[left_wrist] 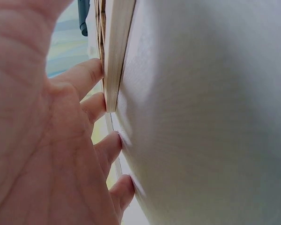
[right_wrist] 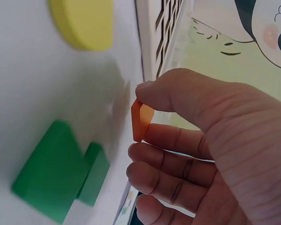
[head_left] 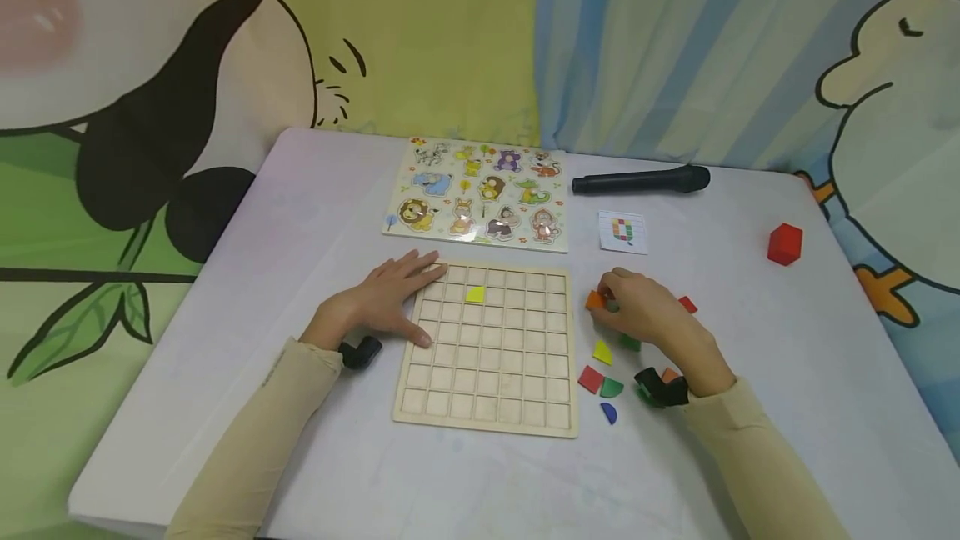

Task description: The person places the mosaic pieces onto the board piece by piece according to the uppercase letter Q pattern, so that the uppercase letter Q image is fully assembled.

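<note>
A wooden grid board lies on the table with one yellow piece in a cell of its second row. My left hand rests at the board's upper left corner, fingers spread; in the left wrist view its fingertips touch the board's edge and the tablecloth. To the right of the board, my right hand pinches an orange block between thumb and index finger. Near it lie green blocks, a yellow quarter-round piece, a red square, a green quarter-round piece and a blue half-round piece.
Behind the board lies an animal puzzle. A black microphone and a small pattern card are at the back right. A red block stands near the table's right edge. Printed curtains hang behind the table.
</note>
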Tool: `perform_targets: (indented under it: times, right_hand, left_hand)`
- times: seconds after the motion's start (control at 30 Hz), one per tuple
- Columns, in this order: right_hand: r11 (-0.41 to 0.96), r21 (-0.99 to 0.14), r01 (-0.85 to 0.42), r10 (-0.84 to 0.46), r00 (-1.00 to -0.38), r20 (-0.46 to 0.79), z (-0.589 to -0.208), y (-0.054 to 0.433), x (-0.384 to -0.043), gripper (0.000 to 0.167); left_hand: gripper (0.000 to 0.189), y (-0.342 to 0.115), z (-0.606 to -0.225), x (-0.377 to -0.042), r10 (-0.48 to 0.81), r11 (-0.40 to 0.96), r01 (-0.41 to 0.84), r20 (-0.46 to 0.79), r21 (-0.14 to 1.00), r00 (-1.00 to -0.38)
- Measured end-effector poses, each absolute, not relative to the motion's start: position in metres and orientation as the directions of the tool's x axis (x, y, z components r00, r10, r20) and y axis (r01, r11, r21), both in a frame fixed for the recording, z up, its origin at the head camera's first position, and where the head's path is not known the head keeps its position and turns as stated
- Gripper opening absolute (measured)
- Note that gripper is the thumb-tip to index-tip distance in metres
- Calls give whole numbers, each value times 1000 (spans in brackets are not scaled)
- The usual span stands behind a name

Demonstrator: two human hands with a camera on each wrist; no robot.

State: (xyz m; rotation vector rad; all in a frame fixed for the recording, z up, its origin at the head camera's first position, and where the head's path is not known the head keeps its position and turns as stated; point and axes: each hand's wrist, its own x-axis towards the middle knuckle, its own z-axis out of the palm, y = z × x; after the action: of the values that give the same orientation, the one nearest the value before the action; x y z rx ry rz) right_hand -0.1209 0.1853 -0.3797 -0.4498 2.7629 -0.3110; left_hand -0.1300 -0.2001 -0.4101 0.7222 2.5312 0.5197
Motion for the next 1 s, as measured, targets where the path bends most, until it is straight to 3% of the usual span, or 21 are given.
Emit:
perform_targets:
  times: [0.67,1.0]
  right_hand:
    - [893,-259,-369,-431,-866,-253,-375,152,-123,26]
    - [845,-258,-469,-525,-819,-230,-370,119,-127,22]
  left_hand:
    - [113,-198,-405,-129,574,790,401,-326,465,-751]
    - [114,-199,-405,-129,557,806,393,-340,442,-758]
